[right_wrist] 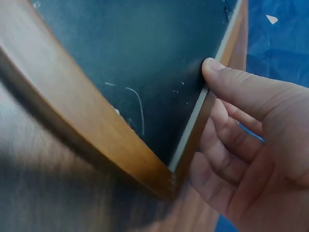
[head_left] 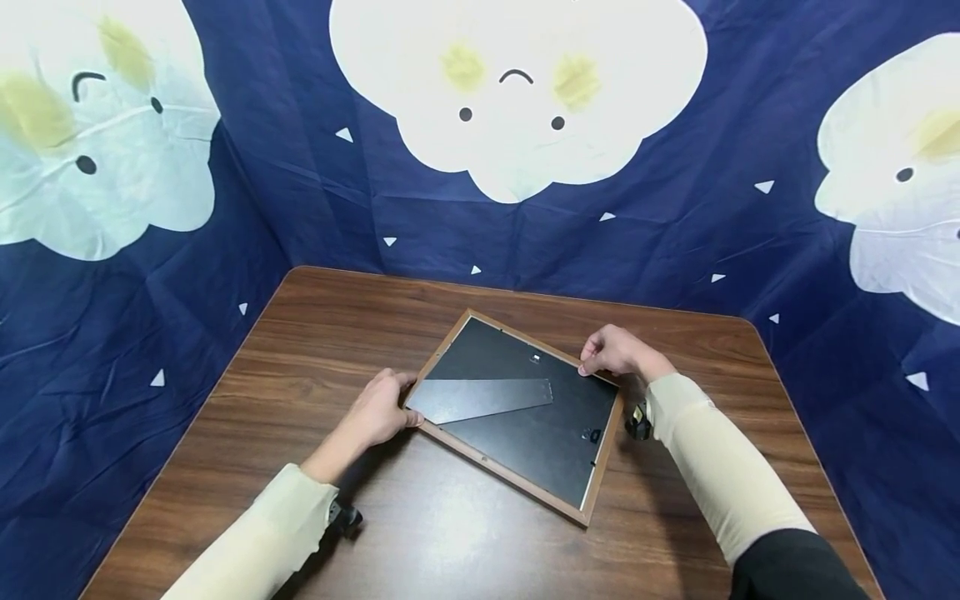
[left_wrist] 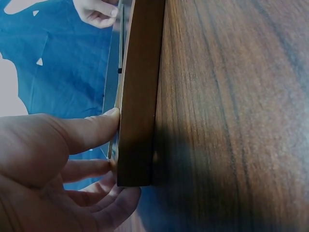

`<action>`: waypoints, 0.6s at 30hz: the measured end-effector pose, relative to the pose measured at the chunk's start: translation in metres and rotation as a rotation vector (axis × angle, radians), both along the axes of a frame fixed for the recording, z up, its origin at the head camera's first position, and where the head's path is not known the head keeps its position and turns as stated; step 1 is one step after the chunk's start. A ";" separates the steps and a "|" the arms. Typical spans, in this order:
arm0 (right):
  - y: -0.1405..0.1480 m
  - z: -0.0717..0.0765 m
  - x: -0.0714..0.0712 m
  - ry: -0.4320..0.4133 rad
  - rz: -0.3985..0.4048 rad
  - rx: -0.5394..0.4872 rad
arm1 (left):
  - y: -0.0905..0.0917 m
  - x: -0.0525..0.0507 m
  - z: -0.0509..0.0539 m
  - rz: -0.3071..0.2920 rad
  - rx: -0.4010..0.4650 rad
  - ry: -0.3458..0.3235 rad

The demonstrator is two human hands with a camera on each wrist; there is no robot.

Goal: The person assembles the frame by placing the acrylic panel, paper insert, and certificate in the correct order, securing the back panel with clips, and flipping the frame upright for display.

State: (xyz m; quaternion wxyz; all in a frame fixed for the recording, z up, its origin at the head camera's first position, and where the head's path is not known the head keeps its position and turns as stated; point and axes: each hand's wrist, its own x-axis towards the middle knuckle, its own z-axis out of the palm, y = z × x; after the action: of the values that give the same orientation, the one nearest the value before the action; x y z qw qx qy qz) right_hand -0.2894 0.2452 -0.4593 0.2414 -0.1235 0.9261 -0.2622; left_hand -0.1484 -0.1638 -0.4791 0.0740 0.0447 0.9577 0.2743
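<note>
A picture frame (head_left: 498, 469) with a light brown wooden rim lies back side up, turned at an angle. Its black backing board (head_left: 540, 442) faces upward, and a grey tapered stand leg (head_left: 483, 395) lies across it toward the left corner. My left hand (head_left: 381, 407) grips that corner; in the left wrist view its thumb (left_wrist: 99, 129) presses on the frame's edge while the fingers bend around the corner. At the far right side, my right hand (head_left: 618, 350) pinches the rim, thumb (right_wrist: 229, 79) at the backing's edge and curled fingers along the outer side.
Beneath the frame is a brown wood-grain table (head_left: 315, 333) with rounded far corners. A dark blue cloth (head_left: 300, 150) with white clouds hangs behind and at both sides. Small dark wrist devices (head_left: 345, 518) are worn below both hands.
</note>
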 end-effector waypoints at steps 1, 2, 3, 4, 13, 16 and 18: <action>0.002 -0.003 0.000 -0.006 -0.007 -0.026 | 0.000 0.000 -0.001 0.000 0.000 -0.002; 0.004 -0.005 0.000 -0.005 -0.008 -0.048 | 0.000 -0.001 -0.001 -0.001 0.002 0.000; 0.005 -0.006 0.001 -0.003 -0.008 -0.067 | 0.000 -0.001 -0.002 -0.002 0.002 0.005; 0.006 -0.007 0.001 -0.002 -0.011 -0.085 | -0.001 -0.002 -0.002 -0.007 0.005 0.009; -0.001 -0.003 0.002 -0.029 0.021 -0.124 | -0.012 -0.006 -0.007 -0.083 0.081 0.027; -0.008 -0.002 -0.002 -0.044 0.034 -0.105 | -0.017 -0.010 -0.006 -0.106 0.118 0.015; -0.012 -0.001 -0.004 -0.049 0.031 -0.100 | -0.020 -0.013 -0.005 -0.115 0.140 -0.001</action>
State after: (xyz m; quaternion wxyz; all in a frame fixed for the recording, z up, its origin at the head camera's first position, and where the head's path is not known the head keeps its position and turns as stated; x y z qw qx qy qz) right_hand -0.2936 0.2336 -0.4604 0.2617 -0.1432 0.9036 -0.3074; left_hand -0.1609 -0.1834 -0.4844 0.0871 0.1047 0.9319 0.3361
